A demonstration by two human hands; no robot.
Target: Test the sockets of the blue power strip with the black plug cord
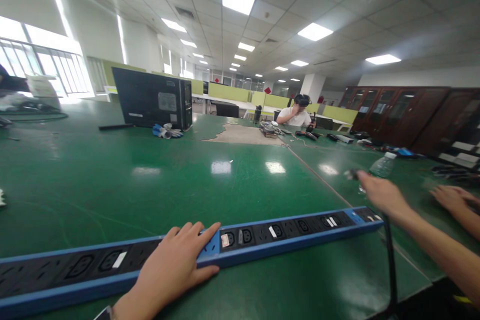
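A long power strip [262,237] with a blue housing and black sockets lies across the near part of the green table. My left hand [176,260] grips it near the middle, fingers over the top and thumb along the near side. Above the table, past the strip's right end, my right hand [382,194] is closed around what looks like a plug [351,175], dark with shiny tips and smeared by motion. A black cable [391,265] hangs below my right hand, beside the strip's end. Whether it joins the plug or the strip is hidden.
Behind my right hand stands a clear plastic bottle [383,165]. Another person's hands [453,199] are at the right edge. A black computer case [153,97], with gloves [167,131] beside it, stands at the far left. Across the table sits a person [296,116] near tools.
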